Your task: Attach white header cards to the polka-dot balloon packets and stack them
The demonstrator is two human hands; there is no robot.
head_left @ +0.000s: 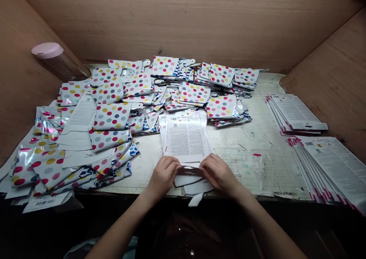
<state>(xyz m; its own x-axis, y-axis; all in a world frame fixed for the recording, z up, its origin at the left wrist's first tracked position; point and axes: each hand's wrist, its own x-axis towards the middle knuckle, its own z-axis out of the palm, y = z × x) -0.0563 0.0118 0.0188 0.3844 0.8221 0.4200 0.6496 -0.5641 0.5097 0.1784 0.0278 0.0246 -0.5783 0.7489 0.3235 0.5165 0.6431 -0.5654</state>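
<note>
- Head view: the left hand and right hand are closed together on the die-cut lower edge of a printed paper card, which extends ahead of them over the bench.
- Ahead and left of the hands: heaps of polka-dot foil packets.
- Right of the right hand: two fanned stacks of printed cards.
- Far ahead-left, beyond the packets: a tilted pink-capped bottle.

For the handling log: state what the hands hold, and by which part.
The left hand and right hand hold a printed white card by its lower edge, either side of a die-cut opening.
</note>
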